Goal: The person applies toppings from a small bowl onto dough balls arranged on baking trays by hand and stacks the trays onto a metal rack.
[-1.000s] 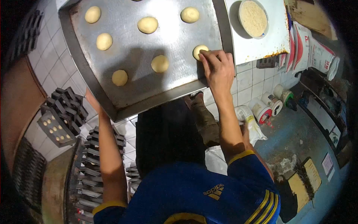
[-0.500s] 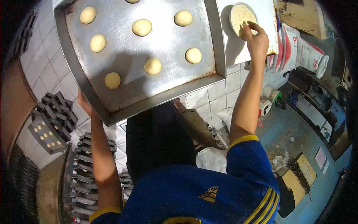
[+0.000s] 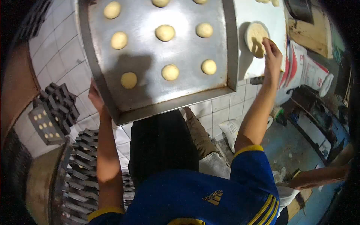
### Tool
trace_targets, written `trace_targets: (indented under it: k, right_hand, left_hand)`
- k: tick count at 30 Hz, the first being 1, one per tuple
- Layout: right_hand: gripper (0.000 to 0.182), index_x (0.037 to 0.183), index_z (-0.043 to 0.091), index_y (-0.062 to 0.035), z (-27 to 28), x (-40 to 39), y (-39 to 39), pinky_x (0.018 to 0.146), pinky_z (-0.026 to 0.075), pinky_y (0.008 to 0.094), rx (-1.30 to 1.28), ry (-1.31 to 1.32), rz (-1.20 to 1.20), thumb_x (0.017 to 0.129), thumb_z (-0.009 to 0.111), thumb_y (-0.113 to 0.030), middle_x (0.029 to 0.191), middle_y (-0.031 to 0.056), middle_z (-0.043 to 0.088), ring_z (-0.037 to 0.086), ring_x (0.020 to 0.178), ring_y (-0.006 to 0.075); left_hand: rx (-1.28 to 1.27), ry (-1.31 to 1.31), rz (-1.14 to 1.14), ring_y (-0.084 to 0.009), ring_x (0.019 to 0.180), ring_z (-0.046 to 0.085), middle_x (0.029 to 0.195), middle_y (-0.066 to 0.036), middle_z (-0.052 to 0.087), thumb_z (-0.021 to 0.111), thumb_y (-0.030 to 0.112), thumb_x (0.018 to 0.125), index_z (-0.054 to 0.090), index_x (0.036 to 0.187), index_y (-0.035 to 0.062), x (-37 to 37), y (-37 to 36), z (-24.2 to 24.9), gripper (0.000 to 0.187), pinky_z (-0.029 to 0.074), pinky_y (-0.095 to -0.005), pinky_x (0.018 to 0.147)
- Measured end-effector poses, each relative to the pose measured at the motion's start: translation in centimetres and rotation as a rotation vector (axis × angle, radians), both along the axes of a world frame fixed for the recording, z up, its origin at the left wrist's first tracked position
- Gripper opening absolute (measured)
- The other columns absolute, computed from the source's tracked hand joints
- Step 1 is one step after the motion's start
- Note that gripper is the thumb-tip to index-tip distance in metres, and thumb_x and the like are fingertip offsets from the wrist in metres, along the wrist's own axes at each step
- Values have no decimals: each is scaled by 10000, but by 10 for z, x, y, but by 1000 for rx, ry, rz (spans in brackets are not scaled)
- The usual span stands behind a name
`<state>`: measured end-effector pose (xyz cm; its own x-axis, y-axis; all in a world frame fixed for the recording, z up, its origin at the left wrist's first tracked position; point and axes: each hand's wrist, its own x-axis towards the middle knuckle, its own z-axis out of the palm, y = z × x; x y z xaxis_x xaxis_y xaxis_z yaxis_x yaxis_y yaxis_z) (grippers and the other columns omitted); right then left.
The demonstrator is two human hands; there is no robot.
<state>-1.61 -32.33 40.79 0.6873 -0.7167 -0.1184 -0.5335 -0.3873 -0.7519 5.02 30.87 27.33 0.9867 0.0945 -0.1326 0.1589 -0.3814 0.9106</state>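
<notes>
Holding tray [image 3: 180, 104] of dough [image 3: 165, 33], left grip [image 3: 96, 98] obscured, right grip [image 3: 273, 54] pinched, load unclear, beside crumb bowl [image 3: 246, 36]

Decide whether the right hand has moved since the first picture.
Yes: judged against the bowl, the right hand has moved rightward, from the tray to the bowl's edge.

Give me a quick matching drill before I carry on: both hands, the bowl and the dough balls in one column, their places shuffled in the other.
1. Left hand
2. Right hand
3. Bowl
4. Dough balls

A. Spaced apart inside the metal tray
B. At the outer left side of the metal tray
C. On the white surface, beside the metal tray
D. Fingers at the edge of the bowl

Pairs: 1-B; 2-D; 3-C; 4-A
</notes>
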Motion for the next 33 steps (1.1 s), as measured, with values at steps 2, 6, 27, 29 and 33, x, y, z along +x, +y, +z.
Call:
trace_targets:
  k: [2,6,27,29,33]
  right_hand:
    - [508,1283,757,55,34,13,62,896,537,331,60,0,-42,1021,786,-380,1172,137,782,714,1024,211]
    - [311,1173,807,5,25,44,179,959,543,303,192,-46,313,1040,762,-272,1095,85,798,705,1054,147]
    - [310,1261,795,-49,13,55,114,799,524,328,-610,-195,202,1049,738,-267,1115,84,787,671,940,184]
    - [450,1242,805,-29,15,38,46,899,567,403,-682,126,79,1019,742,-415,1146,178,810,770,1020,290]
    - [353,1092,857,-79,-6,38,4,918,593,468,-749,479,77,958,767,-393,1059,211,810,772,1017,411]
  left_hand:
    - [141,-29,-39,-178,783,649,911,-112,761,526,452,1159,706,1106,-40,5,-6,11,527,556,-383,733]
    - [213,63,38,-196,728,620,805,-158,732,420,508,1183,715,1037,-59,9,-20,35,656,528,-405,698]
    - [243,103,103,-200,754,657,875,-176,764,402,566,1173,725,1125,-65,7,-13,10,711,549,-412,707]
    - [204,81,47,-186,761,656,878,-158,759,395,540,1182,714,1134,-46,8,-19,27,669,547,-399,710]
    - [42,175,78,-171,739,650,838,-131,742,387,500,1195,709,1121,-24,9,-18,28,620,538,-392,685]
